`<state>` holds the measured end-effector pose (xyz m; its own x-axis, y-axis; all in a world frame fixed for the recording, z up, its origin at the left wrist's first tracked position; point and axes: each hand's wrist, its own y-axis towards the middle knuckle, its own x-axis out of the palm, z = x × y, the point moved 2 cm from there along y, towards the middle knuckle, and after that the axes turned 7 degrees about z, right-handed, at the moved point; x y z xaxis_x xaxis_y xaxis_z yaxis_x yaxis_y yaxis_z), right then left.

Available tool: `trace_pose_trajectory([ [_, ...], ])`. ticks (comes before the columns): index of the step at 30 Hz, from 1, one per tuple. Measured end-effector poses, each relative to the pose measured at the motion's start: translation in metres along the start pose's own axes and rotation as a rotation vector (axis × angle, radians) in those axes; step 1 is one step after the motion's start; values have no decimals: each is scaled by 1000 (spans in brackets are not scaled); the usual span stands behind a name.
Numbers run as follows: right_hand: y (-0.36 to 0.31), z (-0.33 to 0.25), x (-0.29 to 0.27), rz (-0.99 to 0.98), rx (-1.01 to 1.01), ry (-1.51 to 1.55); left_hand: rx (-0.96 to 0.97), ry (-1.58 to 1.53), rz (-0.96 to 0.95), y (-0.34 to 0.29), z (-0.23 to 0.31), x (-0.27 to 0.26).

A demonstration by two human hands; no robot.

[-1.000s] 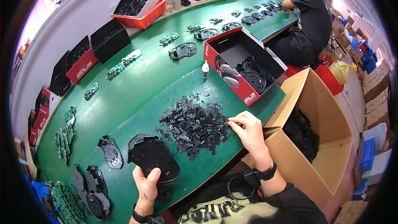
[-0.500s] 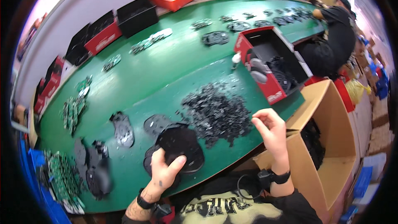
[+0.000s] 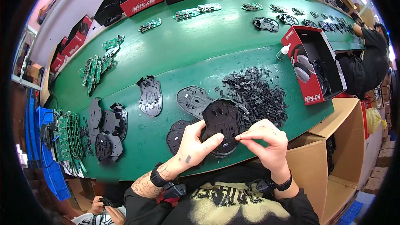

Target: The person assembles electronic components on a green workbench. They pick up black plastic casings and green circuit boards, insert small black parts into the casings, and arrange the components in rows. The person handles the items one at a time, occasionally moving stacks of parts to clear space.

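A black plastic housing shell (image 3: 220, 116), with moulded ribs and holes inside, is tilted up in my left hand (image 3: 193, 145). My left thumb lies over its lower part; the other fingers are hidden beneath it. At the shell's right edge is my right hand (image 3: 266, 141), thumb and fingertips pinched together. Whatever they hold, if anything, is too small to make out. Under and behind the held shell lie another grey-black shell (image 3: 192, 100) and a stack of dark shells (image 3: 177, 135). A heap of small black plastic pieces (image 3: 258, 96) lies just beyond my right hand.
Green circuit boards (image 3: 68, 137) are stacked at the left, near more shells (image 3: 109, 121). A red and black box (image 3: 310, 77) and a small white bottle (image 3: 283, 51) stand at right. An open carton (image 3: 312, 158) stands beside the table. Another person's hands (image 3: 106, 210) show at lower left.
My right hand has come left and in to the shell's right edge. My left hand still holds the shell, now tilted more toward me. The whole view has shifted.
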<state>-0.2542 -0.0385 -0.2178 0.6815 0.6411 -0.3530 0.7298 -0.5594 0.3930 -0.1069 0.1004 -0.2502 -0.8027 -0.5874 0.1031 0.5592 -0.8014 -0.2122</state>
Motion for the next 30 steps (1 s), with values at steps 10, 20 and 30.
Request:
trace_pose_trajectory([
  [10, -1, 3, 5, -62, -4, -10, 30, 26, 4, 1, -3, 1],
  [20, -3, 1, 8, -59, -6, -36, 29, 47, -1, -2, -2, 2],
  [30, -4, 0, 14, -5, -7, -92, 90, 181, 16, -1, 1, 1],
])
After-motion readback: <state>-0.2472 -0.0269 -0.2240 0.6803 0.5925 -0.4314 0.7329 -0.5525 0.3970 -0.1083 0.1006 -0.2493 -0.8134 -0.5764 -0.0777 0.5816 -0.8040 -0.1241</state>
